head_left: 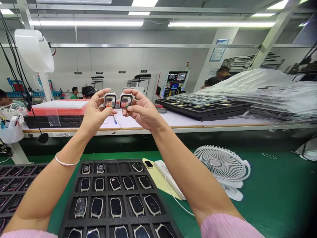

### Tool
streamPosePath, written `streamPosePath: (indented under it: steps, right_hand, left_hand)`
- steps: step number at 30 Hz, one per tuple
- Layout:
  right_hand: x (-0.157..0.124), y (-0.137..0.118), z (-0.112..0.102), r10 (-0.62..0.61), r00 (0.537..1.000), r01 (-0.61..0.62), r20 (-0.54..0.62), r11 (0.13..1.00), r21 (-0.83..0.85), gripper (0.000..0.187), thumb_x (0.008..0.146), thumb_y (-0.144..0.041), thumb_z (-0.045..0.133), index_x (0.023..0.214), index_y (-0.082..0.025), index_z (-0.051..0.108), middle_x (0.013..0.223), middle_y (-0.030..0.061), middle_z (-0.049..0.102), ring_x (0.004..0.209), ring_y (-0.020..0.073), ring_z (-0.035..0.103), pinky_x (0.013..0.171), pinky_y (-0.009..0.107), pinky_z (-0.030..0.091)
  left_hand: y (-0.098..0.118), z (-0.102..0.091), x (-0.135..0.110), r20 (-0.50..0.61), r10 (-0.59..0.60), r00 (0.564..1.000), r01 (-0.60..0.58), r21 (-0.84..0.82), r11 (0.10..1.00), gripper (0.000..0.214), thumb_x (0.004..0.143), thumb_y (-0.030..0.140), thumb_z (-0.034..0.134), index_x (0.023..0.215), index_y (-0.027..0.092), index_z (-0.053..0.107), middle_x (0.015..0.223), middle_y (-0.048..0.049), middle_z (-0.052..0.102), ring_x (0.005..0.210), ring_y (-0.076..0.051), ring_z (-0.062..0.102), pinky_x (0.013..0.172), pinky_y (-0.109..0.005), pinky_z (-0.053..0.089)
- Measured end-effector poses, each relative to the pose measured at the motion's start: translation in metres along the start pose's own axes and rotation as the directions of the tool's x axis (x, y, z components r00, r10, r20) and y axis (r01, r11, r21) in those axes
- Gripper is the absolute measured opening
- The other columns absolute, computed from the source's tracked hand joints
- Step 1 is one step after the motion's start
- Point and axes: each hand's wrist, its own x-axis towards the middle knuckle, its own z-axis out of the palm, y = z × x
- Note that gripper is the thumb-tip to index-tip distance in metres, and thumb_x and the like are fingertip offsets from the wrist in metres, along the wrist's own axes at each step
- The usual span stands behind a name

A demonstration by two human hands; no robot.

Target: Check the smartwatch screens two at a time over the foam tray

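Note:
Raised at mid-view, my left hand (95, 109) grips one smartwatch (110, 100) by its edges, its screen lit and facing me. Beside it my right hand (143, 110) pinches a second smartwatch (125, 101), also lit, with the thumb at its lower edge. The two watches are close together, a small gap between them. Below my arms lies a black foam tray (102, 195) of strapless smartwatches in rows of pockets. Two pockets in its far row hold no watch. Most watches there have dark screens; two at the far left show white text.
A white fan (220, 165) stands on the green mat (262, 185) at right, near a white power strip (169, 178). Another watch tray (15, 191) is at left. On the shelf ahead are red-and-black stacks (56, 114) and black trays (203, 107). Several people sit beyond.

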Motion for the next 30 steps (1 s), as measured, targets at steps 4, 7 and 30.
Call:
streamPosePath:
  steps: [4,7,30]
  right_hand:
    - [-0.003,-0.005,-0.001,0.010,1.000,-0.011,-0.018,1.000,-0.027,0.056,0.066,-0.019,0.068,0.118,-0.026,0.052,0.099,-0.0004,0.065,0.069,0.0142,0.059,0.064,0.028,0.051]
    - [-0.007,-0.004,-0.001,0.005,1.000,-0.005,-0.003,1.000,-0.023,0.056,0.067,-0.019,0.070,0.119,-0.025,0.051,0.098,0.0002,0.066,0.069,0.0143,0.061,0.065,0.028,0.050]
    - [-0.137,0.170,0.013,0.580,0.814,-0.528,-0.027,0.758,0.382,0.048,0.073,-0.022,0.074,0.117,-0.021,0.055,0.090,0.0011,0.069,0.073,0.0166,0.070,0.067,0.028,0.056]
  left_hand:
    - [0.000,0.002,-0.002,0.004,0.013,1.000,-0.013,-0.001,1.000,0.057,0.065,0.010,0.072,0.119,0.022,0.059,0.094,-0.0014,0.065,0.070,-0.012,0.065,0.066,-0.024,0.057]
    - [-0.003,0.002,-0.003,0.007,0.029,1.000,-0.029,0.011,1.000,0.055,0.065,0.011,0.073,0.117,0.022,0.059,0.092,-0.0001,0.065,0.067,-0.011,0.064,0.065,-0.024,0.057]
    - [-0.122,-0.027,-0.138,-0.142,-0.583,0.800,0.593,0.032,0.805,0.050,0.069,0.023,0.074,0.115,0.018,0.056,0.102,-0.0032,0.067,0.059,-0.007,0.064,0.057,-0.020,0.051]
